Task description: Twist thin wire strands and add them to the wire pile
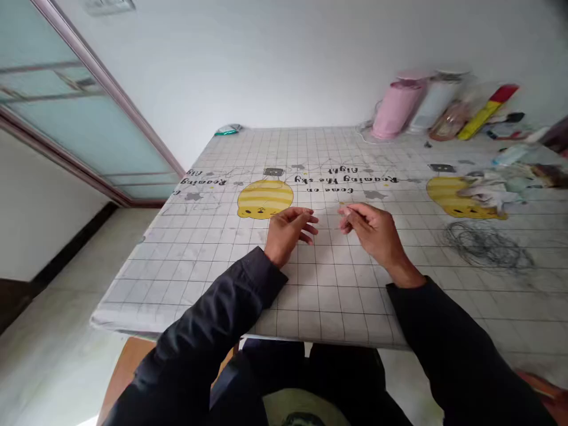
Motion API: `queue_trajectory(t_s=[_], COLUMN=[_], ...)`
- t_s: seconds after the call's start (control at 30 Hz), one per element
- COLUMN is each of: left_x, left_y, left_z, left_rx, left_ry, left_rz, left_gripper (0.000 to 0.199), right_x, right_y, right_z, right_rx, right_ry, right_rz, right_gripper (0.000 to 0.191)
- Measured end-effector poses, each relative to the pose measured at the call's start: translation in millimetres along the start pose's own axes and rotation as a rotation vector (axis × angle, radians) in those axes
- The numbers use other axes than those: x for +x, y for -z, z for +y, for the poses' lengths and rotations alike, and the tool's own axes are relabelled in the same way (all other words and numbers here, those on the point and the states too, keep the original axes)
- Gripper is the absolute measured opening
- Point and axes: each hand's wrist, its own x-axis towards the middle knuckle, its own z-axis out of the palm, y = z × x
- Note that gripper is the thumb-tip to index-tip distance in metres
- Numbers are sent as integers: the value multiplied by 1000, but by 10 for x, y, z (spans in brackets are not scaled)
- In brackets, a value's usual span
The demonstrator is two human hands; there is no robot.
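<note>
Dark sleeves (222, 313), pair; left hand (287, 232) and right hand (373, 229), fingers narrowly curled, contents indiscernible, over gridded counter (331, 302); dark wiry tangle (488, 245), beyond right hand, rightward.

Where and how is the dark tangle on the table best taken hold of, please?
Probably pinch the dark tangle through its middle, with the right hand coming from above: it lies low and spread, its thin loops look loose, and nothing covers its top.

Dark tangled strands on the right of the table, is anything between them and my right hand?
Nothing visible stands between your right hand and the dark tangled strands; only flat grid-patterned tablecloth lies between. The crumpled white material sits beyond them, toward the wall.
</note>
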Motion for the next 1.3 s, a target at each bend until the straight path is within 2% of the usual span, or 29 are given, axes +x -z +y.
queue_trajectory(t_s=[0.2,0.33,0.47,0.6,0.7,0.83,0.97,1.07,1.2,1.3], left_x=[-21,-9,-11,-26,-27,-13,6,23,40,53], left_y=[50,52,44,47,46,37,48,65,73,79], left_z=[8,1,3,8,-1,-24,-59,-103,-165,-198], left_rx=[-25,-59,-88,-37,21,-17,-8,133,368,462], left_ry=[55,53,65,87,107,95,88,-40,-438,-618], left_rz=[-126,-140,-147,-196,-246,-201,-202,-170,-91,-105], left_gripper=[34,39,40,30,25,26,30,33,52,43], right_x=[-9,-5,-9,-41,-59,-43,-35,-66,-113,-124], right_y=[-19,-6,-6,-22,-35,-47,-81,-127,-185,-210], right_z=[-91,-133,-119,-77,-72,-92,-84,-81,-69,-40], right_rx=[-43,41,113,-40,-97,79,217,133,-27,-96], right_ry=[-21,-93,-102,-36,4,-77,-86,-45,11,41], right_rz=[28,-10,-38,39,42,-6,24,72,85,33], right_gripper=[29,30,32,31,32,31,28,29,30,31])
